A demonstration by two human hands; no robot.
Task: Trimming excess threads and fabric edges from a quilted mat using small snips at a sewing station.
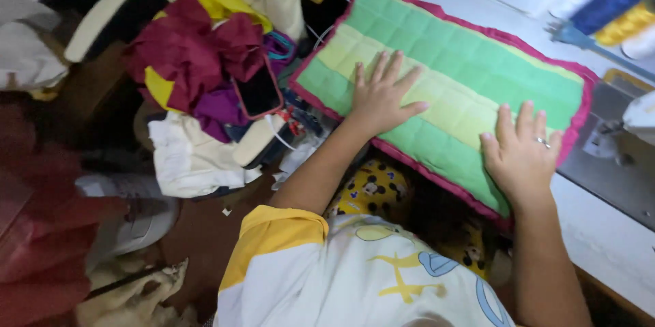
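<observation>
Lying flat on a green quilted mat (471, 88) are both hands, with fingers spread wide and nothing gripped in either one. The mat has pale yellow-green stripes and a pink border, and it rests on the white worktop (600, 231). Its long side runs from the far left corner down toward the near right, slanting across the worktop. The left hand (382, 98) presses near the left end of the mat, close to the worktop's left edge. The right hand (522, 156) presses on the near long edge, toward the right end, and it wears a ring. So the mat lies right under both hands, and most of it stretches away from the person, beyond the fingertips. The right hand is nearer to the sewing machine plate (614, 156), which sits just past the mat's right end. Only a bit of the machine shows at the right edge, so it is hard to tell where the needle is. Spools of thread (621, 6) at the far right corner are blurry and cut off. Off the worktop's left edge sits a heap of red and yellow cloth (198, 61) with a phone (258, 92) on it. The mat's near corner is hidden by the right wrist.
</observation>
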